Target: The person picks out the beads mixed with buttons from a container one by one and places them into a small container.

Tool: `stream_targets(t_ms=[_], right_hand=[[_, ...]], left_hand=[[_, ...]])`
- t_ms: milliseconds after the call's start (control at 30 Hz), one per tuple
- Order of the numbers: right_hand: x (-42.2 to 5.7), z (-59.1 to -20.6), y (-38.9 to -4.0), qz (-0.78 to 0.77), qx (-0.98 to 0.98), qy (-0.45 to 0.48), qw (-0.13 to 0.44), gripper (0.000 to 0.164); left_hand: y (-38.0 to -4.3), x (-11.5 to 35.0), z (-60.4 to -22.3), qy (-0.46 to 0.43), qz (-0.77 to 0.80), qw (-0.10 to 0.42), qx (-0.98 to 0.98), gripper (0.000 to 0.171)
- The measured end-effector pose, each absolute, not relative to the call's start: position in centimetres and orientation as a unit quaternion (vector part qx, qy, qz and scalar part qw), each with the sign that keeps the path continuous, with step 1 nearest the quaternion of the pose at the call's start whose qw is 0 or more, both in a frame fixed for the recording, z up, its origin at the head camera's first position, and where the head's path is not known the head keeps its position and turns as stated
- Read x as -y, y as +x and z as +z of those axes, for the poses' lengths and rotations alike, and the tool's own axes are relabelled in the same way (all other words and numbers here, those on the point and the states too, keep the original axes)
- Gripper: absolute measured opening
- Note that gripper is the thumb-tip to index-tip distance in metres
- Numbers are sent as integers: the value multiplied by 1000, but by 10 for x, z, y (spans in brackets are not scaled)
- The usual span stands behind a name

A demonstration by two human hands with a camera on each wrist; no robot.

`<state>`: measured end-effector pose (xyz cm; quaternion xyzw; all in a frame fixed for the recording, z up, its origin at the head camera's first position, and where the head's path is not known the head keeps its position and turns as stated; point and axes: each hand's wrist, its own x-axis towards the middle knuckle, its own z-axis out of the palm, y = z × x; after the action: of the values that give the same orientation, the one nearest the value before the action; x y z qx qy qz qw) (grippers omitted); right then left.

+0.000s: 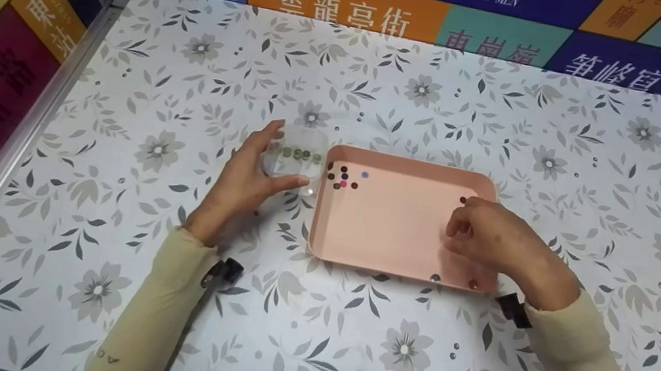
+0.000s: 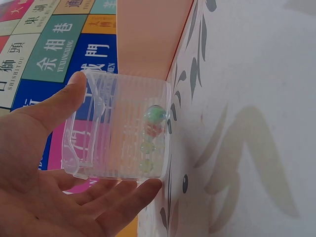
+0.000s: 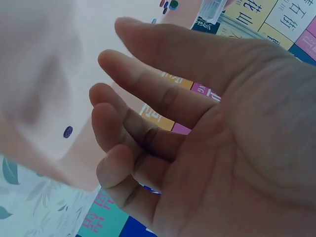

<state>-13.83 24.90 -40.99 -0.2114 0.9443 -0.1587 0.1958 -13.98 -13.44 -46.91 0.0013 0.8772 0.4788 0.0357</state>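
Note:
A small clear plastic box (image 1: 292,169) stands on the table against the left side of a pink tray (image 1: 394,222). My left hand (image 1: 239,177) grips the box, thumb on one side and fingers on the other. Inside lie a few greenish beads (image 2: 156,114) and a reddish one, seen in the left wrist view. Over the tray's right part hovers my right hand (image 1: 494,238). Its fingers are loosely bent, the thumb stands apart, and nothing shows between them in the right wrist view. A dark purple bead (image 3: 68,132) lies in the tray near these fingers.
Several small dark, red and blue beads (image 1: 343,176) cluster at the tray's left end. Single beads lie near its front edge, one dark (image 1: 435,278) and one brownish (image 1: 473,284). Printed panels (image 1: 345,9) border the flower-patterned table (image 1: 280,337).

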Motion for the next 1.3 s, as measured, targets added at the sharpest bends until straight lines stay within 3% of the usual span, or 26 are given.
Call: stream_targets(t_ms=[433,933,1300], right_hand=[[-253,-410,-121,-100,-950,-162,247,11],[-248,-408,-110,-17,-962,-175,211,23],[-247,-414,-106,32,-967,-173,185,17]], left_hand=[[-140,134,-468,-1,484,36,-874,108],[-139,137,-471,-1,493,30,-870,107],[-140,133,-469,-4,488,33,-872,107]])
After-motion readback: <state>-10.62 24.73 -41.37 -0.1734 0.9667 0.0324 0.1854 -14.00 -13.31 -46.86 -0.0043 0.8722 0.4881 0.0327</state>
